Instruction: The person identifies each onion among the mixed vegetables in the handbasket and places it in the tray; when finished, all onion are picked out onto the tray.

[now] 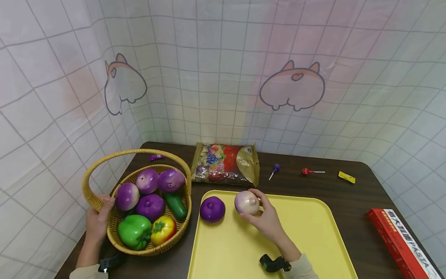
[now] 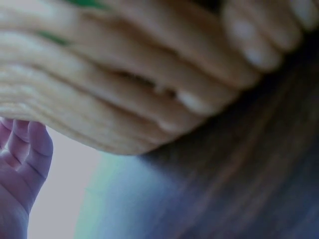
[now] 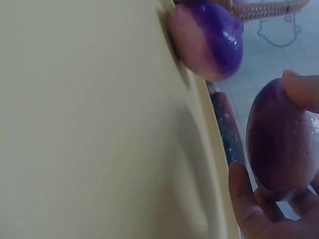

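Note:
My left hand [image 1: 97,223] grips the wicker basket [image 1: 150,251] at its left side, where the handle meets the rim. Blurred weave fills much of the left wrist view, with part of the hand [image 2: 22,174] at its left edge. Over the yellow tray [image 1: 296,228], my right hand [image 1: 265,221] holds a purple-and-white onion [image 1: 246,202] between thumb and fingers. The right wrist view shows this onion [image 3: 279,142] above the tray surface. Another purple onion [image 1: 212,209] sits in the tray's back left corner.
Several purple onions [image 1: 150,206], a green bell pepper [image 1: 134,231], a yellow-red pepper [image 1: 163,230] and a cucumber [image 1: 175,206] fill the basket. Behind the tray lie a candy bag [image 1: 226,163], lollipops [image 1: 305,171] and a yellow candy [image 1: 346,177]. A red pasta box [image 1: 400,240] lies right.

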### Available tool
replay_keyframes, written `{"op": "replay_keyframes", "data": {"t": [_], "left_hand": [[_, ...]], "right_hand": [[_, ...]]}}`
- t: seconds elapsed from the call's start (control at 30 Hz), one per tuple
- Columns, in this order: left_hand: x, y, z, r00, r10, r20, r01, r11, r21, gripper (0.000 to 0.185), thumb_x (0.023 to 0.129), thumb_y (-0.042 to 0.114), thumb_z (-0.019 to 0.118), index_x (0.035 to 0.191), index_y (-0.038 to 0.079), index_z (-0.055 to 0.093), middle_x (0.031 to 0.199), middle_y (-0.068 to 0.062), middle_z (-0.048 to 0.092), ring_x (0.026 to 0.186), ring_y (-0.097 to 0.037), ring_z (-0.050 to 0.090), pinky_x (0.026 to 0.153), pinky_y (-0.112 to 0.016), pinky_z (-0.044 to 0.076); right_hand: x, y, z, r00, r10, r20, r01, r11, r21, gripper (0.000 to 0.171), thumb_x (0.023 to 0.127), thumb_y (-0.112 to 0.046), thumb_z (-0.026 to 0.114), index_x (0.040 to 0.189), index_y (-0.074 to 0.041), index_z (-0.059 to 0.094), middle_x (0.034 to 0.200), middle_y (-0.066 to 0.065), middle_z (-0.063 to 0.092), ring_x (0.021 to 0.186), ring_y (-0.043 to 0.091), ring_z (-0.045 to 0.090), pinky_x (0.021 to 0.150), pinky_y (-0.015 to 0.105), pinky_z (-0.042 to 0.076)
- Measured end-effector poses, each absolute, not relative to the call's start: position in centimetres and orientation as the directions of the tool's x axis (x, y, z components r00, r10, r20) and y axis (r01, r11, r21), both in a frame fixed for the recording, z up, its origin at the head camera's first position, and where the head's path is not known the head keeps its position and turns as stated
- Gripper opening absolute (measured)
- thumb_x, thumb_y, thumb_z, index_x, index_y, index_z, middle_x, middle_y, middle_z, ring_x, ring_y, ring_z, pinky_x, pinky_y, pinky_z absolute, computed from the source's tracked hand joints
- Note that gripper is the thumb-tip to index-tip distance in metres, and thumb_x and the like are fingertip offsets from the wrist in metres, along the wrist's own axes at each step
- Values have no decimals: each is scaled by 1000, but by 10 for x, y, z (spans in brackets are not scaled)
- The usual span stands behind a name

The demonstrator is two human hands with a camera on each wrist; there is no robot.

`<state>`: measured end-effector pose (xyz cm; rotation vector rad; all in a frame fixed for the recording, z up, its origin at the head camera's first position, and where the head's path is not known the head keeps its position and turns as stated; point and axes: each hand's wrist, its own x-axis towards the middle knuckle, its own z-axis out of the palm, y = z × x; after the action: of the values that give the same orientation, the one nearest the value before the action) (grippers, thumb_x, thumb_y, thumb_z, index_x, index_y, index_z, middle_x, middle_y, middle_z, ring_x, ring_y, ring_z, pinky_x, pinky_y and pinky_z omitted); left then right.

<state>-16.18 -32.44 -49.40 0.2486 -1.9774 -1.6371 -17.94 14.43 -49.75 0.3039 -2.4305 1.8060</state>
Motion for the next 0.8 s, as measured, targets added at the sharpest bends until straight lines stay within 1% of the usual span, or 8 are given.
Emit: {"op": "replay_keyframes", "data": {"t": [0.1, 0.17, 0.27, 0.37, 0.47, 0.67, 0.8], "left_hand": [[-162, -324, -494, -833, -472, 287, 196, 234, 952, 11, 96, 1, 55, 88, -3, 50, 73, 2, 50, 64, -12, 44, 59, -20, 38], [-162, -324, -494, -838, -470, 277, 189, 225, 956, 10, 96, 1, 55, 87, -2, 50, 73, 1, 50, 63, -12, 44, 58, -20, 38], [-162, -324, -493, -845, -470, 257, 180, 202, 963, 10, 95, 1, 56, 86, 2, 52, 73, 1, 50, 62, -11, 45, 56, -18, 39], [-163, -324, -491, -846, -472, 247, 184, 175, 967, 10, 94, 0, 56, 85, 3, 54, 72, 1, 51, 61, -10, 46, 55, -18, 40], [-163, -324, -491, -843, -471, 260, 200, 174, 964, 11, 95, -1, 56, 85, 2, 52, 71, 1, 50, 61, -11, 45, 55, -19, 39], [-163, -324, -491, -831, -475, 290, 211, 215, 954, 11, 94, -1, 56, 85, 1, 52, 72, 3, 51, 65, -11, 45, 59, -18, 38], [-161, -324, -493, -832, -476, 284, 208, 207, 956, 11, 95, 1, 57, 85, 2, 52, 72, 3, 51, 63, -10, 45, 58, -18, 38]], "right_hand": [[-181, 147, -501, -980, -83, 183, -200, 330, -922, 75, 73, -1, 84, 138, -4, 47, 137, 20, 46, 108, 36, 56, 80, 37, 52], [-181, 148, -503, -981, -83, 174, -192, 374, -907, 75, 71, -2, 85, 137, -6, 49, 137, 19, 44, 111, 34, 53, 82, 37, 51], [-181, 150, -504, -980, -100, 172, -198, 424, -884, 74, 68, -7, 88, 134, -9, 53, 131, 16, 45, 110, 31, 51, 83, 37, 48], [-182, 150, -504, -975, -128, 180, -219, 448, -867, 75, 66, -9, 90, 133, -11, 55, 124, 14, 46, 107, 29, 52, 83, 39, 46], [-183, 149, -504, -969, -154, 193, -243, 458, -855, 79, 64, -8, 90, 134, -8, 55, 121, 13, 49, 106, 29, 55, 83, 39, 47], [-181, 147, -505, -965, -190, 181, -251, 469, -847, 82, 65, -7, 89, 137, -7, 51, 127, 8, 54, 96, 23, 60, 77, 31, 49], [-179, 147, -504, -960, -224, 171, -258, 459, -850, 76, 67, -4, 88, 134, -9, 54, 130, 5, 54, 103, 21, 56, 77, 29, 49]]}}
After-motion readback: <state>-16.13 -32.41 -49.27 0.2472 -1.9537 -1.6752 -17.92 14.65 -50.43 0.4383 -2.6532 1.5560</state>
